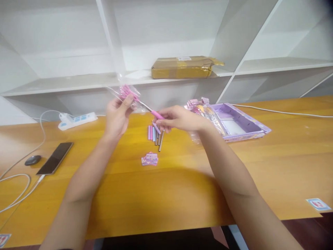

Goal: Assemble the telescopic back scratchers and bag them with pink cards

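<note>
My left hand (117,116) is closed on a clear plastic bag (120,80), with bright pink, finger-like pieces (126,91) bunched inside it. A thin metal rod with a pink handle (156,115) runs from the bag to my right hand (177,118), whose fingers pinch that handle. Whether the rod joins a pink piece is hidden by the bag and my thumb. Below the right hand, pink, blue and purple handles (151,133) lie beside several metal tubes (161,141). Nearer to me sit small printed pink cards (150,159), overlapping in a pile.
On the right, a purple tray box (248,122) holds purple pieces, with filled plastic bags (208,116) against its left side. A phone (55,159), black mouse (33,160), white power strip (78,120) and cables lie left. A taped carton (182,67) rests on the shelf.
</note>
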Demonstrator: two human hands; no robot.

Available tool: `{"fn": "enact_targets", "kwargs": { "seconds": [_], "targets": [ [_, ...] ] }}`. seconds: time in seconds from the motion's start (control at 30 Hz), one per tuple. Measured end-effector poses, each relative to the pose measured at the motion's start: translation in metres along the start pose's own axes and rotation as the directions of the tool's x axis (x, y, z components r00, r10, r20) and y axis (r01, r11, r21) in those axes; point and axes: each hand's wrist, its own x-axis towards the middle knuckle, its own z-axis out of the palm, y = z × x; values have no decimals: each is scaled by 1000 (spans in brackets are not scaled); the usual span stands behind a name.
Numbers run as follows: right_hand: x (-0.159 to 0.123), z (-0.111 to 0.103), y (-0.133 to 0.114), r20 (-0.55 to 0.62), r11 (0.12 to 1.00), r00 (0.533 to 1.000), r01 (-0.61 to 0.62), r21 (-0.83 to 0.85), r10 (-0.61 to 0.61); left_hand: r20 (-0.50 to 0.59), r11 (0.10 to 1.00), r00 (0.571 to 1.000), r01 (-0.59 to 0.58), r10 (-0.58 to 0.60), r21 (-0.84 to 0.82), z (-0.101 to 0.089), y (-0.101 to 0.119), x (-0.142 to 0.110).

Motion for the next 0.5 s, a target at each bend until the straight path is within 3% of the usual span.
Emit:
{"fn": "enact_targets", "kwargs": {
  "seconds": [0.1,0.23,0.5],
  "targets": [
    [-4,-8,-1,132,999,990,-48,-22,50,-68,1000,997,-21,22,14,-7,10,8],
    [-5,-12,0,93,996,994,-48,-80,55,-51,1000,999,-3,4,25,-10,16,10],
    [-2,-10,-1,80,977,993,-70,-203,88,59,998,997,57,-58,21,-3,5,2]
  ]
}}
